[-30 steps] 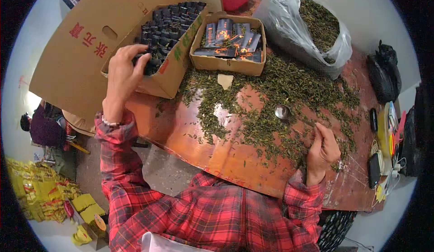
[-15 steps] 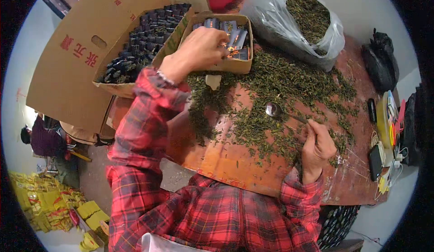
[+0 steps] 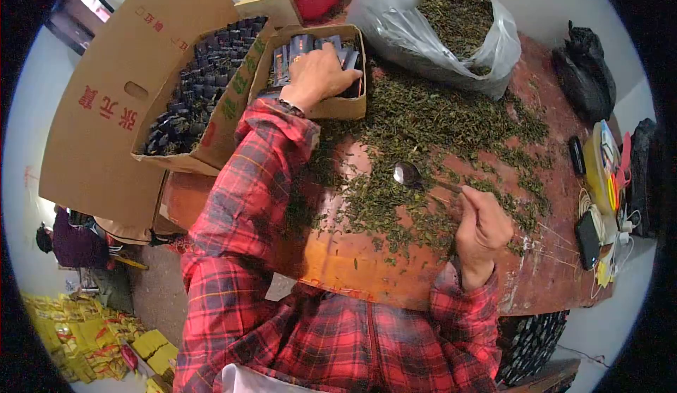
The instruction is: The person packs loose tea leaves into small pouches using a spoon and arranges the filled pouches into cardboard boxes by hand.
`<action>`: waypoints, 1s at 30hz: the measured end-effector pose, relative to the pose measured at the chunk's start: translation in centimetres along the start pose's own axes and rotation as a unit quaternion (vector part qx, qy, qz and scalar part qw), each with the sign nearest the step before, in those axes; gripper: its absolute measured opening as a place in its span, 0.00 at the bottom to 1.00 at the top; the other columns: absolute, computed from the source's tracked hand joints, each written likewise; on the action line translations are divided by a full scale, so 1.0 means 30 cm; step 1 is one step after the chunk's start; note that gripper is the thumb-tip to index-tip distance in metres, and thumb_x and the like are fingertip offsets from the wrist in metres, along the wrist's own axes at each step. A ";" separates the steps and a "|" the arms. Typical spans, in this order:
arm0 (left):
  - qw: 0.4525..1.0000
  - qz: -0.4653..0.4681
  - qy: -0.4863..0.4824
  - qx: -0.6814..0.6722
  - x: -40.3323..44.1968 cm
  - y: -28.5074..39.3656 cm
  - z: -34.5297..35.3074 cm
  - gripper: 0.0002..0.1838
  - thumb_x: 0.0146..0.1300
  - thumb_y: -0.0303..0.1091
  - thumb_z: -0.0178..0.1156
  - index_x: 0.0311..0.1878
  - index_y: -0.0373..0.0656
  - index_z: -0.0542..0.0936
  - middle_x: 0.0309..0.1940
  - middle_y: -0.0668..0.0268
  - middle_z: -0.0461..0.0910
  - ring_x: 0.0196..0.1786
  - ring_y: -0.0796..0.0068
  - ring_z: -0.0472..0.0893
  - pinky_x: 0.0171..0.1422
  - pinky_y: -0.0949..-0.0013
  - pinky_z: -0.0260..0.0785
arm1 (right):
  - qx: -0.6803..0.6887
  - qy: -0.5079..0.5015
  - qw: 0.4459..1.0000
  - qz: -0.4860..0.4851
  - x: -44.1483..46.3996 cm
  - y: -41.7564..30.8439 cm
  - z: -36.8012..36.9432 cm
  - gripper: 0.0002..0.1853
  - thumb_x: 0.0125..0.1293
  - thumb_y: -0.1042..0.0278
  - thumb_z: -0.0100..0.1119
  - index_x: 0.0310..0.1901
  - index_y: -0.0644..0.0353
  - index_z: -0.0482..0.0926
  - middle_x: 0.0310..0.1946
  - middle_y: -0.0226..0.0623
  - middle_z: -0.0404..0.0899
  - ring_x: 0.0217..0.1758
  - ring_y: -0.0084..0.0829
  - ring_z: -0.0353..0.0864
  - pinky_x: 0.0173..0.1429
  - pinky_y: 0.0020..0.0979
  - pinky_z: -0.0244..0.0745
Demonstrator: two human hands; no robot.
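Note:
My left hand (image 3: pixel 317 76) reaches into a small cardboard box (image 3: pixel 338 108) of dark blue packets (image 3: pixel 302 45). Its thumb stands apart from the fingers, whose tips touch the packets and are partly hidden. My right hand (image 3: pixel 484 229) is closed around the handle of a metal spoon (image 3: pixel 407 174). The spoon's bowl rests at or just above loose dried tea leaves (image 3: pixel 423 129) spread over the table. To the left of the small box stands a larger carton (image 3: pixel 185 162) packed with rows of dark pouches with leaf bits on them.
A clear plastic bag (image 3: pixel 486 76) full of leaves stands at the back, beside a red basket (image 3: pixel 324 2). On the right are a black bag (image 3: pixel 584 76), a black phone (image 3: pixel 587 243) and a yellow container (image 3: pixel 601 164). Yellow packages (image 3: pixel 92 333) lie at lower left.
My left hand has moved from the small box's right side further in over the packets, its thumb now spread. The spoon stays in my right hand. The whole view has shifted slightly.

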State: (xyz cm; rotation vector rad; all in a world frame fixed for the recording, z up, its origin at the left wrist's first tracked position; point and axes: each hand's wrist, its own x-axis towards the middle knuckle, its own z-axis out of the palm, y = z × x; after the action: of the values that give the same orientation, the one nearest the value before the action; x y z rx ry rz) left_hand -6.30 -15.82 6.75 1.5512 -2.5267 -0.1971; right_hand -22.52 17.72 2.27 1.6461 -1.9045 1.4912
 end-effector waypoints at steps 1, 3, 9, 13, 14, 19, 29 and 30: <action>1.000 -0.005 0.002 0.000 0.003 0.003 0.004 0.44 0.60 0.64 0.70 0.63 0.31 0.79 0.55 0.39 0.87 0.61 0.39 0.86 0.66 0.44 0.77 | -0.001 0.001 1.000 -0.004 0.001 0.001 0.001 0.10 0.61 0.89 0.70 0.42 0.67 0.88 0.33 0.45 0.88 0.34 0.41 0.89 0.41 0.34 0.82; 1.000 -0.009 -0.003 -0.002 0.005 0.005 0.005 0.43 0.60 0.62 0.70 0.63 0.30 0.79 0.56 0.39 0.86 0.61 0.39 0.85 0.67 0.45 0.77 | 0.001 0.003 1.000 -0.001 -0.001 0.002 0.003 0.10 0.60 0.89 0.71 0.42 0.67 0.88 0.33 0.45 0.88 0.34 0.41 0.89 0.41 0.34 0.82; 0.999 0.000 0.037 -0.024 0.028 -0.020 0.046 0.38 0.58 0.55 0.71 0.61 0.31 0.80 0.54 0.38 0.86 0.60 0.38 0.85 0.66 0.45 0.77 | -0.002 -0.002 1.000 0.007 -0.002 0.002 0.004 0.11 0.60 0.89 0.71 0.43 0.67 0.88 0.34 0.45 0.88 0.34 0.40 0.89 0.41 0.34 0.83; 0.980 0.053 0.151 -0.115 0.019 -0.053 0.078 0.34 0.57 0.49 0.72 0.60 0.32 0.80 0.53 0.40 0.86 0.58 0.39 0.85 0.66 0.47 0.76 | -0.011 0.000 1.000 0.000 -0.001 0.000 0.005 0.11 0.60 0.89 0.70 0.43 0.66 0.88 0.33 0.45 0.88 0.34 0.41 0.89 0.40 0.34 0.82; 0.976 0.070 0.172 -0.116 0.014 -0.056 0.077 0.34 0.58 0.47 0.72 0.61 0.32 0.80 0.53 0.40 0.85 0.59 0.40 0.84 0.66 0.47 0.75 | -0.009 0.000 1.000 -0.003 0.000 0.000 0.008 0.11 0.61 0.89 0.70 0.44 0.66 0.88 0.33 0.45 0.88 0.33 0.41 0.89 0.39 0.34 0.82; 0.939 0.146 0.276 -0.141 -0.030 -0.048 0.060 0.31 0.59 0.40 0.72 0.62 0.32 0.78 0.54 0.45 0.81 0.59 0.44 0.81 0.66 0.49 0.74 | -0.014 0.006 1.000 -0.005 -0.004 -0.002 0.019 0.13 0.62 0.87 0.69 0.47 0.65 0.88 0.33 0.46 0.88 0.32 0.40 0.88 0.39 0.35 0.82; 0.873 0.234 0.359 -0.232 -0.216 -0.018 -0.086 0.29 0.57 0.27 0.73 0.62 0.32 0.77 0.50 0.55 0.80 0.52 0.59 0.84 0.60 0.61 0.78 | 0.004 -0.016 0.996 0.084 -0.031 0.005 0.017 0.10 0.67 0.84 0.68 0.49 0.65 0.88 0.33 0.45 0.89 0.32 0.36 0.91 0.38 0.33 0.83; 0.872 0.233 0.342 -0.261 -0.258 -0.010 -0.102 0.28 0.58 0.27 0.73 0.62 0.32 0.77 0.49 0.57 0.80 0.52 0.62 0.84 0.60 0.62 0.78 | 0.004 -0.017 0.996 0.082 -0.027 0.005 0.018 0.10 0.67 0.84 0.68 0.49 0.65 0.88 0.33 0.44 0.89 0.32 0.36 0.91 0.38 0.32 0.83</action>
State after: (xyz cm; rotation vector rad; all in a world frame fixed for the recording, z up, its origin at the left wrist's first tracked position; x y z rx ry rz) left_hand -1.97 -9.11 9.09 0.6167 -1.9558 -0.1946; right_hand -22.13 17.78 1.35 1.5600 -2.0993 1.5407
